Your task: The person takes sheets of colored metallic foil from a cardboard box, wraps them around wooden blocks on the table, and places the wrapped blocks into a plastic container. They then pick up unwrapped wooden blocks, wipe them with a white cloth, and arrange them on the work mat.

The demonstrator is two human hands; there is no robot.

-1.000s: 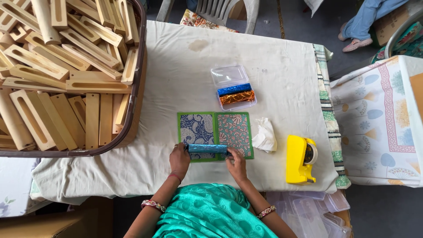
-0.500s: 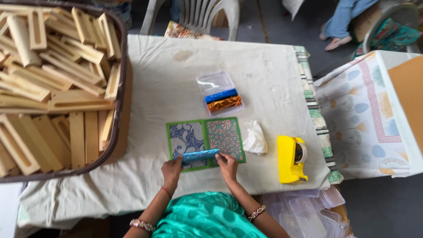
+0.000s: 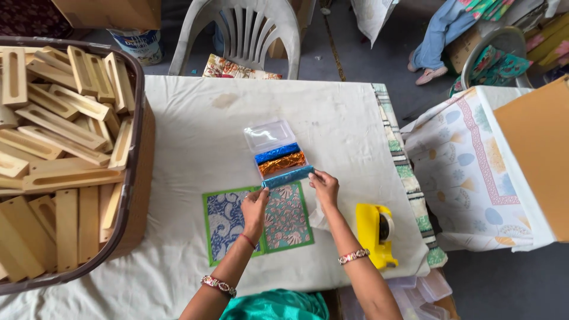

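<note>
Your clear plastic box [image 3: 274, 148] lies open in the middle of the surface [image 3: 195, 124], a blue roll [image 3: 277, 153] and an orange roll [image 3: 282, 162] packed side by side in it and its lid flat beyond them. A white bucket with a blue label [image 3: 140, 45] stands on the floor past the far left corner. A plain brown cardboard box [image 3: 536, 148] sits on the patterned cloth at your right, and another brown box [image 3: 106, 12] shows at the top left.

blue roll [image 3: 288, 176]: glossy foil | box [image 3: 271, 137]: clear plastic | tablecloth [image 3: 195, 136]: matt cloth | blocks [image 3: 59, 136]: bare wood
</note>
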